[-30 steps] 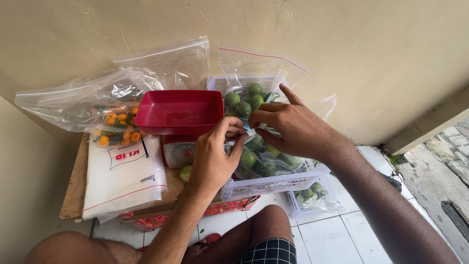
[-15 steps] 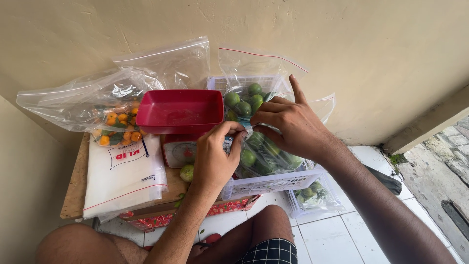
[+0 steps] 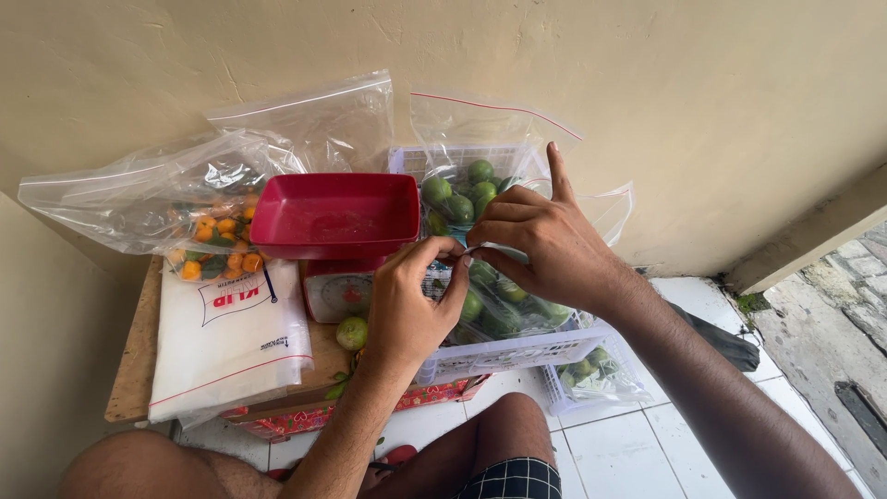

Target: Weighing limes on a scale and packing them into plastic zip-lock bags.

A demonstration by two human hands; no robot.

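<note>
Hands lowered slightly, wooden table, cream wall, perhaps outdoors

My left hand and right hand pinch the top of a lime bag over the white basket.

A cream plaster wall fills the far side, its paint faintly cracked and marked. A second cream wall closes in on the left. The floor is white tile with dark grout lines. On the right a concrete ledge slants down towards the wall, and beyond it lies grey stone paving with a little green growth at its edge. A low wooden counter stands at the left wall. Soft, even daylight.
</note>
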